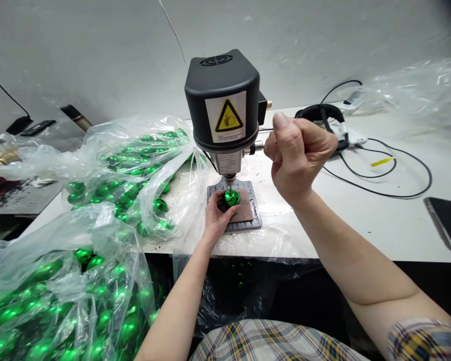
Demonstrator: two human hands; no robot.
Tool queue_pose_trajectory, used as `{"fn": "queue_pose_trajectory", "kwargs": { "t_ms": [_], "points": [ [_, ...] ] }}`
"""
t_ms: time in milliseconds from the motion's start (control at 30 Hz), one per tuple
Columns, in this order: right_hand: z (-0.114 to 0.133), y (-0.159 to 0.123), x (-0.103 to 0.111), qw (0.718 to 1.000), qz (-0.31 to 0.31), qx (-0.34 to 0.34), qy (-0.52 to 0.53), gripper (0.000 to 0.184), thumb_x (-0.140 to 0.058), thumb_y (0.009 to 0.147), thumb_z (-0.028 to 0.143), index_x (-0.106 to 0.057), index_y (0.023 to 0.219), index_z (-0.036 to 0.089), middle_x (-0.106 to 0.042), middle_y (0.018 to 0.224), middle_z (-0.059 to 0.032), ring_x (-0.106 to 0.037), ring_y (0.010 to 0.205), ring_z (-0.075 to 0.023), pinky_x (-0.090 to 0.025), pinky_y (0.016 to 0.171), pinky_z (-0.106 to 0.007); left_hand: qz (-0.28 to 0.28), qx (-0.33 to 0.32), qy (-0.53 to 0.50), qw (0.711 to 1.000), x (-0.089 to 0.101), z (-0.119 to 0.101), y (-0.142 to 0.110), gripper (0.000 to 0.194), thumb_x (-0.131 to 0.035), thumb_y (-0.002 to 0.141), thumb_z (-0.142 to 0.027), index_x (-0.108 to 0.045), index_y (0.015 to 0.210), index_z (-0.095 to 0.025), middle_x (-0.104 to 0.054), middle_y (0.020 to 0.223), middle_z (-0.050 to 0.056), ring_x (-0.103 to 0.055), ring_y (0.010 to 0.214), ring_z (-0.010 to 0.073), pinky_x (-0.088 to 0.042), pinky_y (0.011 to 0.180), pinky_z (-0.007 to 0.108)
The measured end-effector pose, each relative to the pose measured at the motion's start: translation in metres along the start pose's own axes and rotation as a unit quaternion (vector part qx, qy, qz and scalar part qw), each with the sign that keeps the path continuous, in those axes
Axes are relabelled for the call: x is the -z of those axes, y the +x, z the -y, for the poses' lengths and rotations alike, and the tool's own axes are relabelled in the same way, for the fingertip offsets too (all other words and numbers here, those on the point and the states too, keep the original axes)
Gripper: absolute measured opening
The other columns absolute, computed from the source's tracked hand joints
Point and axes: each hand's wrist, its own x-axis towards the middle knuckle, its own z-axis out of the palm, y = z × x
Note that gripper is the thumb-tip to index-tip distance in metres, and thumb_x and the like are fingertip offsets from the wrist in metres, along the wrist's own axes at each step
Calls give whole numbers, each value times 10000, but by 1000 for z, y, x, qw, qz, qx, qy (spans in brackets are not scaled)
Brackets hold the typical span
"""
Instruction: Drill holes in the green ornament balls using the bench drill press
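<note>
A small bench drill press (222, 103) with a black motor housing and a warning label stands in front of me. Its bit points down onto a shiny green ball ornament (232, 197); whether it has gone in is too small to tell. My left hand (218, 213) grips the ball between thumb and fingers on a brown board (244, 213), which lies on the drill's grey base plate (256, 203). My right hand (298, 150) is raised beside the motor housing, its fingers wrapped round the drill press's feed handle, mostly hidden in the fist.
Clear plastic bags of green balls lie on the white table (361, 225) at left and below its front edge (78, 301). On the right are black headphones (323, 118), a looped cable (417, 160), a phone (449, 223) and crumpled plastic wrap (428, 95). Dark shavings surround the base.
</note>
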Motion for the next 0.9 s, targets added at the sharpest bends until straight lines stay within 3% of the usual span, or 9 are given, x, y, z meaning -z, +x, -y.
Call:
{"fn": "queue_pose_trajectory", "kwargs": {
  "t_ms": [233,533,800,900],
  "points": [
    [-12,-15,6,997,-4,72,28,550,-603,913,233,-261,488,165,-240,461,48,-275,413,-61,-187,451,-290,4,-11,23,1000,2,-1,0,573,-851,700,-353,-566,1164,-172,-687,1058,92,-669,997,240,-538,903,388],
    [-26,-31,21,986,58,151,41,495,-585,863,82,-211,550,165,-278,508,51,-281,442,-41,-238,442,-253,-6,-7,27,1000,0,-1,0,556,-856,690,-342,-576,1144,-183,-685,1046,74,-670,940,216,-545,855,359],
    [-24,-36,26,984,92,151,36,480,-575,848,62,-225,535,157,-284,504,47,-298,453,-44,-256,451,-248,-16,6,17,1000,0,0,-1,559,-861,680,-337,-578,1137,-182,-685,1042,70,-671,933,206,-547,839,341],
    [-17,-26,18,987,70,143,37,492,-565,882,86,-244,517,160,-277,475,52,-302,421,-40,-228,435,-248,-17,4,9,1000,-1,2,1,566,-863,673,-346,-583,1136,-181,-684,1046,68,-672,920,202,-547,836,342]
  ]
}}
